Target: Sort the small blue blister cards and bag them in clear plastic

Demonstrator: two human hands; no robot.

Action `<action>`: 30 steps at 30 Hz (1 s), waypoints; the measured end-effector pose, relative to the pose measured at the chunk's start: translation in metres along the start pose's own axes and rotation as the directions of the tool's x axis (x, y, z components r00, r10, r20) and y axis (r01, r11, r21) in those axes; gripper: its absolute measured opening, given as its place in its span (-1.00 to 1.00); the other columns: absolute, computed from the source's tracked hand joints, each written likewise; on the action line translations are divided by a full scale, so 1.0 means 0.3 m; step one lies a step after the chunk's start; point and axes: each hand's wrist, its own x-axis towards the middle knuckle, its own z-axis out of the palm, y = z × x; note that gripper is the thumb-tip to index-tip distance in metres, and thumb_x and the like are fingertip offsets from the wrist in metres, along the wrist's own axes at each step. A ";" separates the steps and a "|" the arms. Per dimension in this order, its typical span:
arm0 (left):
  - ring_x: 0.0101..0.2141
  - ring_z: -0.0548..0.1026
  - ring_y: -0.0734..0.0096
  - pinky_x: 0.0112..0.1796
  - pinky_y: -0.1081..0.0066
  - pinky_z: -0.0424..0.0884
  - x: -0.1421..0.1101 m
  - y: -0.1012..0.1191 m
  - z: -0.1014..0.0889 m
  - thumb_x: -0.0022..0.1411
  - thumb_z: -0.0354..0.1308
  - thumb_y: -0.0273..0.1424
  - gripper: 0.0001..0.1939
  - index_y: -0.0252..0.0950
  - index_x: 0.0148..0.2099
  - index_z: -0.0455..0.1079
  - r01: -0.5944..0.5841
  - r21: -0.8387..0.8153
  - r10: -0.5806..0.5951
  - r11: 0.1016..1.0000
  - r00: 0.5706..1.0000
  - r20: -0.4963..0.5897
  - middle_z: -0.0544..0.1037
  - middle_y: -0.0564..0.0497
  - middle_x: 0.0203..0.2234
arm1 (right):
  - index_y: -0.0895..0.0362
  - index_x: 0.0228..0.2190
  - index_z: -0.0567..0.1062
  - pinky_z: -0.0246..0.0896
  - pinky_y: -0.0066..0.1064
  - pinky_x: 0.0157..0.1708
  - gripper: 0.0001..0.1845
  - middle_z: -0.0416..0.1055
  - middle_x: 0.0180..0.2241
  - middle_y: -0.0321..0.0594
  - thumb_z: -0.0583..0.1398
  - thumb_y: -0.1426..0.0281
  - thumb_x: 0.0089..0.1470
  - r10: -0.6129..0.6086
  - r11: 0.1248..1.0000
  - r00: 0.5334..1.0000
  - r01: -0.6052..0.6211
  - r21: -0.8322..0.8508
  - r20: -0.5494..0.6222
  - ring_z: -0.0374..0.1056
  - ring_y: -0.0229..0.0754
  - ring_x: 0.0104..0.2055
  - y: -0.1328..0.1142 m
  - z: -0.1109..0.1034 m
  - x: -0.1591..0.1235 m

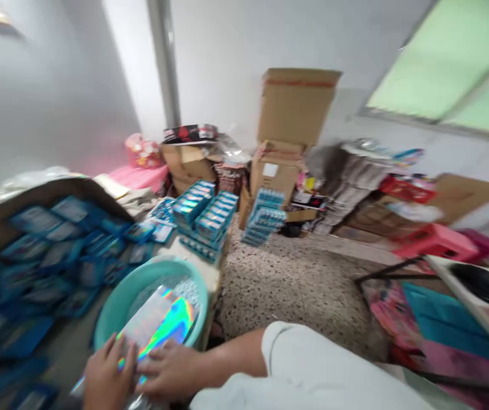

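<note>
With the iridescent packet (163, 319) slanting across the teal basin (116, 304), the likeliest trouble seems to be its slick film sliding into the loose clear contents (188, 287). Leaning hard on the basin's near side might also tip it, spilling them over the worktop (71, 324). The fingers of 2 hands, left hand (110, 370) and right hand (171, 367), lie narrowly spaced on the packet; whether either pinches it, I cannot tell.

Looks like a packing workshop: blue packs (62, 256) heaped beside a teal basin (106, 316), stacked blue boxes (216, 219), cardboard cartons (280, 173) by wall (222, 68).
</note>
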 end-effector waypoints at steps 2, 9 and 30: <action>-0.03 0.48 -0.08 0.02 0.04 0.37 -0.022 0.038 -0.026 0.15 0.05 -0.09 -0.58 -0.28 -0.14 0.49 0.000 0.027 0.000 1.000 1.000 0.019 0.56 -0.26 -0.10 | -0.02 -0.01 0.43 0.30 -0.23 -0.23 -0.66 0.33 0.16 -0.21 0.00 0.17 0.31 0.040 0.995 0.999 -0.042 0.085 0.023 0.30 -0.02 0.06 -0.015 0.007 -0.003; -0.15 0.46 0.00 -0.06 0.06 0.37 -0.020 0.051 -0.045 0.24 0.05 -0.13 -0.54 -0.36 0.01 0.47 0.263 0.019 -0.263 0.965 0.965 0.002 0.51 -0.23 -0.21 | -0.01 0.13 0.33 0.18 0.00 0.02 -0.58 0.20 0.27 -0.11 0.09 0.24 0.25 0.000 0.957 0.993 -0.033 0.287 0.115 0.13 0.10 0.22 -0.025 0.042 -0.002; 0.17 0.36 0.01 0.22 -0.01 0.17 -0.199 0.156 -0.097 0.09 0.26 -0.29 -0.85 -0.19 -0.27 0.54 0.353 -0.471 -0.407 0.809 0.913 -0.015 0.58 -0.10 -0.06 | -0.20 0.21 0.26 0.03 0.02 0.14 -0.40 0.18 0.30 -0.26 0.15 0.33 0.14 0.039 0.881 0.945 -0.186 0.435 0.325 0.08 0.09 0.27 -0.031 -0.002 0.023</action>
